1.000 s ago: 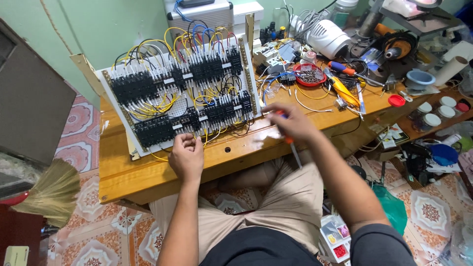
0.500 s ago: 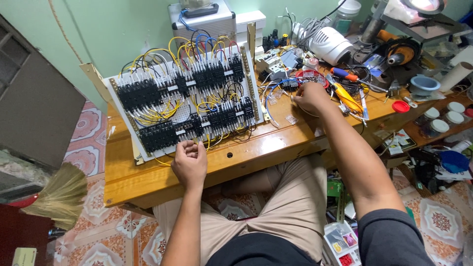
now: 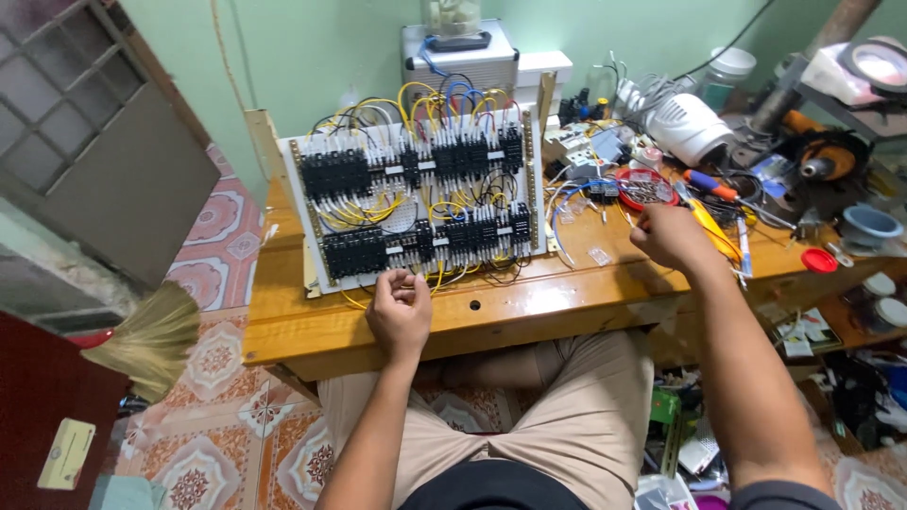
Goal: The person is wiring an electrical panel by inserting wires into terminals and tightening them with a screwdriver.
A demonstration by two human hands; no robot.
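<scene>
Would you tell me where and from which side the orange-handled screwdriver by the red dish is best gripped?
Grip the orange-handled screwdriver by its thick handle, coming from above. It lies flat on the wooden bench, handle uppermost among clutter, just beyond the right hand and beside the red dish; its sides look crowded.

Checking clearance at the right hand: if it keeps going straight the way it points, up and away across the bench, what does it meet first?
Probably the red dish of small parts, just beyond the right hand; depth is unclear.

White wired relay panel, propped on bench
</scene>
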